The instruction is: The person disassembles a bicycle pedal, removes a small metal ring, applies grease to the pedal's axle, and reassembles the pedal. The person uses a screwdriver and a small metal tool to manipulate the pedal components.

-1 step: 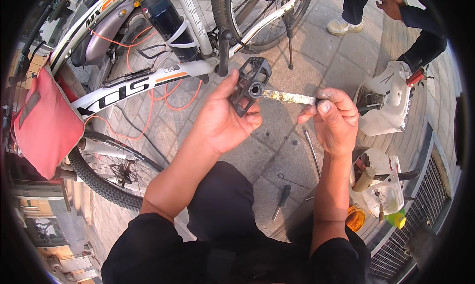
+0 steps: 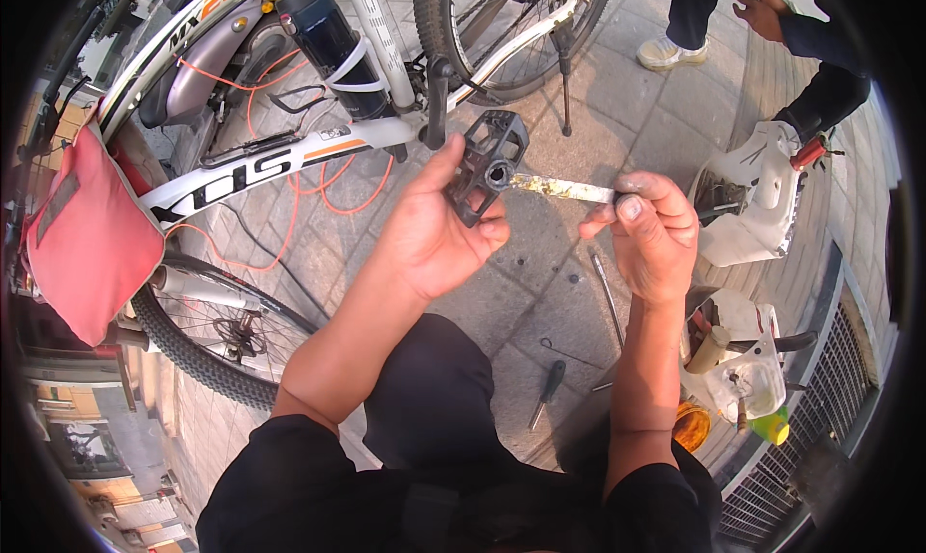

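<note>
My left hand (image 2: 439,230) is closed on a black bicycle pedal (image 2: 494,138), held upright with the round hole of its hub facing right. Between the thumb and fingers of my right hand (image 2: 656,230) is a flat, narrow metal strip (image 2: 564,188), smeared with whitish and yellow matter. The strip's far end reaches the pedal beside that hole; whether it enters cannot be made out. Just beyond the pedal stands a white bicycle (image 2: 357,136), with its dark crank arm (image 2: 439,100) pointing down and no pedal visible on it.
A screwdriver (image 2: 548,394) and a long metal rod (image 2: 608,297) lie on the paving. Cut white plastic containers (image 2: 752,230) with tools stand at right, near an orange-brown tub (image 2: 691,426) and a metal grate (image 2: 839,350). Another person's shoe (image 2: 672,53) is at upper right.
</note>
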`<state>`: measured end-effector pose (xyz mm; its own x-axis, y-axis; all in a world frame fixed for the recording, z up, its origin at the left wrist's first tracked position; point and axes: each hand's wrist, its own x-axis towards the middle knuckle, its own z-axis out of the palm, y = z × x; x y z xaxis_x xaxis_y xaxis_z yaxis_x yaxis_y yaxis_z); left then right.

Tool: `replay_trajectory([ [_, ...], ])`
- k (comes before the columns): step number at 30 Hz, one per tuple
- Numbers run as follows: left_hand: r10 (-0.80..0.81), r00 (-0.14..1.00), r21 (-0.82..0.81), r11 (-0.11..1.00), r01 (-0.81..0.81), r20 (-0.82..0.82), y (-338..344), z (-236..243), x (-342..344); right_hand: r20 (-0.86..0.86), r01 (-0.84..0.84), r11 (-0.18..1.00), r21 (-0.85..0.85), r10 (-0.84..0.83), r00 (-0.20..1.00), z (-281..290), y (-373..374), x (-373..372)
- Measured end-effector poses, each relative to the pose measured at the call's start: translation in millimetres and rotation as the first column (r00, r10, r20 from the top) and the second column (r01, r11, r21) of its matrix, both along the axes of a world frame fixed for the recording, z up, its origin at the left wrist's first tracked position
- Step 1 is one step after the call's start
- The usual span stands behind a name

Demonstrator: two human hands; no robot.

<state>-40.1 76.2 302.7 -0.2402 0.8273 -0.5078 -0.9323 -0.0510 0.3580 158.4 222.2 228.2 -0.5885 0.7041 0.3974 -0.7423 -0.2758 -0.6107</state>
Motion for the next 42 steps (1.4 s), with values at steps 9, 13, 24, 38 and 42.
replay_trajectory([
  [9,0.102,0.974,-0.018,0.994,-0.108,-0.204,-0.3,15.3,10.9,0.1,0.079,0.986,0.15,-0.095,0.99,4.0,3.7,10.6],
  [13,0.124,0.961,-0.015,0.991,-0.132,-0.249,-0.8,16.5,12.1,0.109,0.074,0.983,0.167,-0.093,0.99,5.5,2.7,7.9],
  [24,0.164,0.943,-0.03,0.983,-0.181,-0.29,1.2,21.1,13.9,0.188,0.093,0.988,0.126,-0.116,0.975,2.1,4.3,6.2],
  [38,0.194,0.901,-0.042,0.973,-0.227,-0.387,3.0,12.3,10.9,0.211,0.161,0.975,0.151,-0.191,0.959,9.5,0.7,8.1],
  [42,0.18,0.897,-0.006,0.98,-0.199,-0.404,4.0,5.0,6.4,0.384,0.23,0.952,0.201,-0.292,0.876,19.9,1.2,21.6],
])
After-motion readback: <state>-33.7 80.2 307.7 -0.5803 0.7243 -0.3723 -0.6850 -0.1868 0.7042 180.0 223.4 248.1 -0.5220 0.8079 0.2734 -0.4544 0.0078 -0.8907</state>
